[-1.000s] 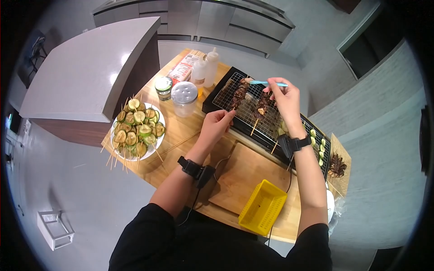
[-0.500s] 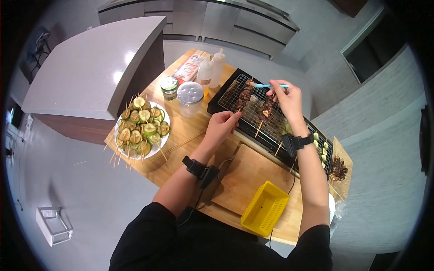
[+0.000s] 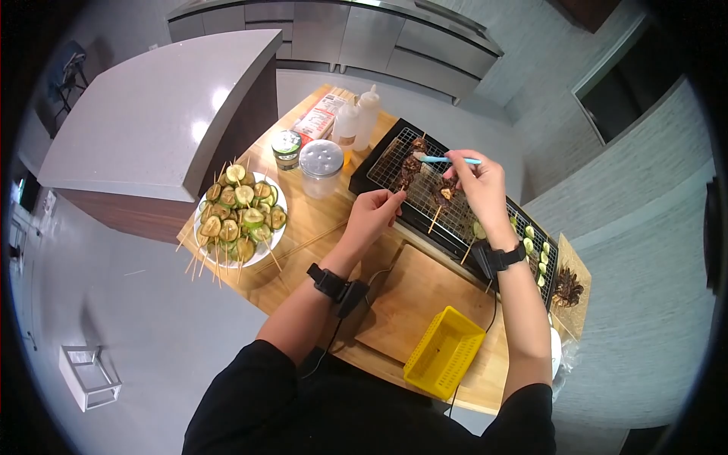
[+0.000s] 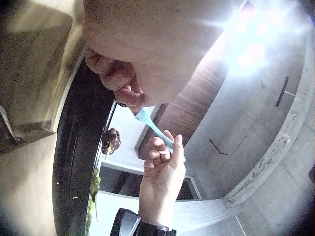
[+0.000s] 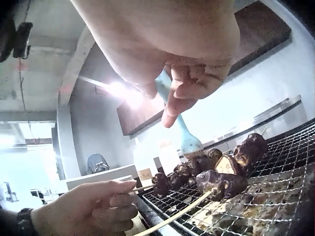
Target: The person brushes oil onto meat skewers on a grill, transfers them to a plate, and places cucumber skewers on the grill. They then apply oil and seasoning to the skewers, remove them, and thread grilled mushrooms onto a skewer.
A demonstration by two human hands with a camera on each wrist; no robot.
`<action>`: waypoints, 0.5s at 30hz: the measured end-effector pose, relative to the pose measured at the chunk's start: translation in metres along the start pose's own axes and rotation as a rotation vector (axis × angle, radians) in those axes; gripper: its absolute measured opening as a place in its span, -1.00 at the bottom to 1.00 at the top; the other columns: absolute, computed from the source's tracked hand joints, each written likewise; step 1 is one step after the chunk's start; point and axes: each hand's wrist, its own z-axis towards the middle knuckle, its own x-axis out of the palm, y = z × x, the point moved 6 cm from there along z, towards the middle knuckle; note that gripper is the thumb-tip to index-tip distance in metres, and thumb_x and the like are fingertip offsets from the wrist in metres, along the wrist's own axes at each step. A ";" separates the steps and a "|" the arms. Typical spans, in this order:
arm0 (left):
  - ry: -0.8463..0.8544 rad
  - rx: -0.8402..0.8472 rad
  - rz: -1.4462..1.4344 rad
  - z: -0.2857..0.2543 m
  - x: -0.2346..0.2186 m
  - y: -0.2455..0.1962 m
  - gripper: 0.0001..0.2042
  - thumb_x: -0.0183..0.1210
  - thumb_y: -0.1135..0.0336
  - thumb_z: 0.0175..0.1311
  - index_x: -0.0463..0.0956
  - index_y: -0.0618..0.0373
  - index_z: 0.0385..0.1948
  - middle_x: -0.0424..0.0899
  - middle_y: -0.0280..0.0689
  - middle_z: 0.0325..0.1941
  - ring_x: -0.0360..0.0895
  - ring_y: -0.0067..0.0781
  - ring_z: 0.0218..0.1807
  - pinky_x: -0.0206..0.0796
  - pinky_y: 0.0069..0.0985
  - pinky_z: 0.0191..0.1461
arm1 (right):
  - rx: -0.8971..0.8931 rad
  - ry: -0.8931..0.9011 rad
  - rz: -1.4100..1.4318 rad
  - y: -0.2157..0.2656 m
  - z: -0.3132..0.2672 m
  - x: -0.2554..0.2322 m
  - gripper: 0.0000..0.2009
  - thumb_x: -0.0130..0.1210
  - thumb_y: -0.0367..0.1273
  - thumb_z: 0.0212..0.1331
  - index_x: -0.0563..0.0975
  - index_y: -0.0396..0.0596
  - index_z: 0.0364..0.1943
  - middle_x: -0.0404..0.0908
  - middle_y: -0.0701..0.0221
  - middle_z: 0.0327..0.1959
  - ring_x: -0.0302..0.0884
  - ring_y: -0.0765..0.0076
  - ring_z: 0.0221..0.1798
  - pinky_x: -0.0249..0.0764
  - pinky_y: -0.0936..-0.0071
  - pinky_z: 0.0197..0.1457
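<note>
My left hand (image 3: 373,216) pinches the bare stick end of a skewer (image 3: 410,173) threaded with dark brown, mushroom-like chunks, which lies along the left part of the grill (image 3: 364,180). In my right hand (image 3: 481,186) is a light blue basting brush (image 5: 189,142), gripped by its handle between thumb and fingers. Its bristles rest against the chunks around the skewer's middle. A second dark skewer (image 5: 221,183) lies on the wire mesh just to the right, partly under the right hand in the head view. Green slice skewers (image 3: 528,246) lie at the grill's right end.
A plate (image 3: 282,220) piled with zucchini skewers stands at left. Behind it are a green-labelled jar (image 3: 287,152), a shaker (image 3: 321,168) and squeeze bottles (image 3: 368,117). A cutting board (image 3: 394,311) and yellow basket (image 3: 444,353) lie in front; a dark heap (image 3: 567,287) sits at right.
The brush has slid from the skewer's far end down toward its middle, the right hand shifting slightly nearer with it. The left hand keeps its pinch on the stick.
</note>
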 end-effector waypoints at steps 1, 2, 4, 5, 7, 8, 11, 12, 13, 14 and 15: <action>-0.008 0.008 -0.008 0.000 0.001 0.000 -0.62 0.28 0.09 0.52 0.57 0.13 -0.51 0.53 -0.50 -0.58 0.39 -0.76 -0.54 0.13 -0.68 -0.47 | 0.005 0.021 -0.016 0.001 -0.002 0.001 -0.80 0.26 -0.33 0.46 0.75 -0.20 -0.09 0.76 0.49 -0.50 0.42 0.80 -0.55 0.29 0.66 -0.48; -0.014 0.018 -0.017 0.000 0.001 -0.001 -0.61 0.28 0.09 0.51 0.57 0.15 -0.52 0.52 -0.50 -0.60 0.38 -0.76 -0.56 0.12 -0.67 -0.49 | 0.001 -0.001 -0.017 0.002 -0.003 0.000 -0.80 0.26 -0.33 0.46 0.75 -0.19 -0.10 0.76 0.49 -0.51 0.43 0.80 -0.55 0.30 0.66 -0.48; -0.014 0.026 -0.029 0.000 0.003 -0.002 -0.62 0.28 0.10 0.51 0.57 0.15 -0.52 0.52 -0.50 -0.60 0.38 -0.76 -0.56 0.12 -0.67 -0.48 | -0.010 -0.041 -0.018 0.005 -0.004 -0.003 -0.80 0.27 -0.32 0.45 0.76 -0.19 -0.10 0.75 0.49 -0.51 0.43 0.80 -0.55 0.30 0.65 -0.48; -0.014 0.029 -0.034 -0.001 0.002 -0.002 -0.62 0.28 0.10 0.51 0.57 0.14 -0.51 0.52 -0.50 -0.60 0.38 -0.76 -0.56 0.12 -0.67 -0.48 | -0.012 -0.021 -0.018 0.005 -0.004 -0.001 -0.80 0.27 -0.32 0.45 0.76 -0.19 -0.11 0.76 0.49 -0.51 0.43 0.80 -0.55 0.30 0.64 -0.48; -0.012 0.029 -0.033 -0.001 0.002 -0.001 -0.62 0.28 0.10 0.51 0.57 0.14 -0.51 0.52 -0.50 -0.59 0.38 -0.76 -0.56 0.12 -0.67 -0.48 | -0.015 0.015 -0.019 0.003 -0.005 0.001 -0.81 0.28 -0.32 0.44 0.76 -0.18 -0.11 0.76 0.48 -0.52 0.43 0.80 -0.55 0.29 0.64 -0.48; -0.012 0.031 -0.034 0.000 0.002 -0.001 -0.62 0.28 0.10 0.51 0.57 0.14 -0.51 0.53 -0.50 -0.59 0.38 -0.76 -0.56 0.13 -0.67 -0.48 | -0.013 0.000 -0.019 0.005 -0.006 -0.001 -0.81 0.28 -0.32 0.44 0.76 -0.18 -0.11 0.76 0.47 -0.52 0.44 0.79 -0.55 0.30 0.64 -0.48; -0.005 0.034 -0.050 -0.002 0.002 -0.004 -0.63 0.28 0.11 0.51 0.57 0.15 -0.51 0.54 -0.49 -0.58 0.39 -0.76 -0.55 0.14 -0.67 -0.48 | -0.019 -0.007 -0.037 0.014 -0.011 0.000 -0.81 0.28 -0.33 0.44 0.76 -0.19 -0.11 0.75 0.47 -0.52 0.46 0.79 -0.54 0.31 0.65 -0.47; -0.002 0.024 -0.036 -0.002 0.002 -0.003 -0.63 0.27 0.10 0.53 0.57 0.12 -0.51 0.54 -0.50 -0.56 0.38 -0.77 -0.54 0.15 -0.68 -0.46 | -0.029 0.010 -0.057 0.015 -0.013 0.002 -0.81 0.28 -0.34 0.44 0.76 -0.19 -0.11 0.75 0.47 -0.52 0.47 0.78 -0.54 0.31 0.65 -0.47; 0.002 0.014 -0.023 -0.003 0.002 -0.003 -0.63 0.26 0.09 0.54 0.57 0.10 -0.51 0.54 -0.52 -0.54 0.37 -0.78 -0.52 0.15 -0.69 -0.44 | -0.039 0.025 -0.079 0.017 -0.015 0.003 -0.82 0.28 -0.34 0.44 0.76 -0.19 -0.11 0.75 0.47 -0.52 0.48 0.78 -0.53 0.31 0.65 -0.46; 0.006 0.006 -0.010 -0.003 0.003 -0.004 -0.63 0.25 0.08 0.55 0.57 0.08 -0.50 0.53 -0.53 -0.53 0.36 -0.78 -0.50 0.16 -0.70 -0.42 | -0.033 0.017 -0.081 0.019 -0.017 0.001 -0.82 0.28 -0.35 0.44 0.75 -0.19 -0.11 0.75 0.47 -0.52 0.50 0.78 -0.52 0.32 0.65 -0.46; 0.006 0.006 -0.009 -0.003 0.003 -0.005 -0.62 0.25 0.08 0.55 0.56 0.08 -0.51 0.53 -0.53 -0.53 0.36 -0.79 -0.50 0.15 -0.70 -0.42 | -0.028 0.012 -0.081 0.021 -0.019 0.001 -0.82 0.27 -0.35 0.44 0.75 -0.19 -0.11 0.75 0.46 -0.52 0.52 0.77 -0.51 0.34 0.65 -0.45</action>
